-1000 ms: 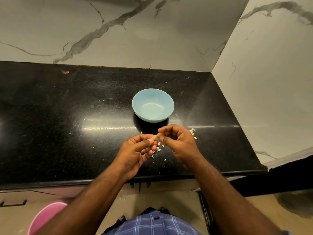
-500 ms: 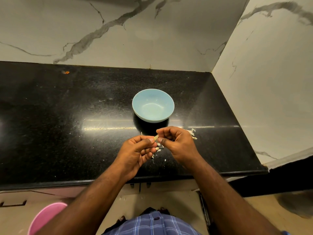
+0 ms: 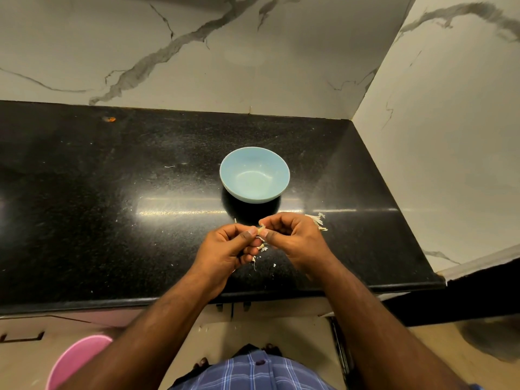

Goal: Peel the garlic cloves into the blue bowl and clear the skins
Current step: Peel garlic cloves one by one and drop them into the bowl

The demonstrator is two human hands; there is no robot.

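Two hands meet above the black surface (image 3: 84, 220) near its front edge. No writing can be read anywhere. A garlic clove (image 3: 261, 229) is pinched between the curled fingers of the left hand (image 3: 225, 249) and those of the right hand (image 3: 295, 240). Just behind them the blue bowl (image 3: 254, 175) stands, with skins (image 3: 318, 220) scattered to its right.

light: dim, warm, from overhead | glare: bright streak across my black countertop (image 3: 84, 220) beside the blue bowl (image 3: 254, 175) | shadow: dark pool under the bowl | focus: mostly sharp, fine detail between my fingers soft | distortion: wide-angle bending of counter edge and walls
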